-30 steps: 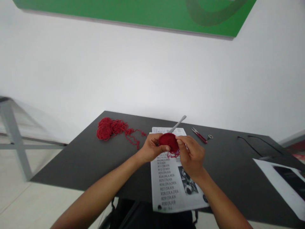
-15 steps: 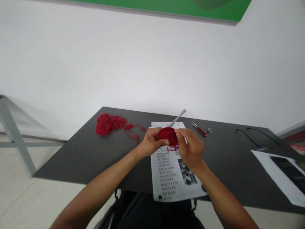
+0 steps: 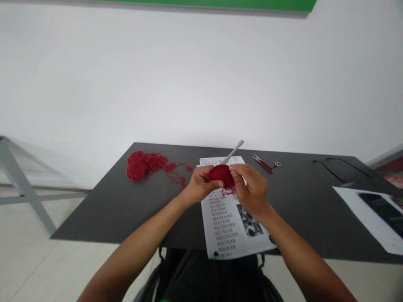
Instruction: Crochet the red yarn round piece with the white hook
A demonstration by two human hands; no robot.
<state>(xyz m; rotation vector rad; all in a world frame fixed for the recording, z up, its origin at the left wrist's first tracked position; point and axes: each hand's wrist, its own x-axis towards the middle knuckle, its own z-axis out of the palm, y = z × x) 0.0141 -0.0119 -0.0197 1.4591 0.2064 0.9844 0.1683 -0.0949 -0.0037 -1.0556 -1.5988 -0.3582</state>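
Lap: dark clothing (image 3: 208, 279), below counter (image 3: 176, 228) edge.
Forearms: L forearm (image 3: 151, 230) and R forearm (image 3: 292, 243) angled inward & fwd, wrists raised over counter.
Sheet: printed sheet (image 3: 220, 247) laid under hands, near edge past counter edge; pic (image 3: 250, 222) on its R side. Legible: "R24:(4X,A,4X)6", "R25:(7X,A)6", "R27:(5X,A)6"; bottom line blurred.
L hand: L hand (image 3: 201, 183) clamped on L side of red crochet piece (image 3: 221, 175), thumb in front.
R hand: R hand (image 3: 253, 186) pinched at piece's R edge, thumb & forefinger together.
Piece: held up btwn hands, above sheet; loose strands hung below.
Handle: grey handle (image 3: 233, 152) tilted up-R behind piece; grip on it can't be told.
R side: phone (image 3: 382, 209) on white paper (image 3: 355, 205); glasses (image 3: 329, 171) beyond; snips (image 3: 263, 164) near ring (image 3: 277, 164).
L side: red yarn (image 3: 137, 165).
Wall: green panel (image 3: 220, 3), cut off at top.
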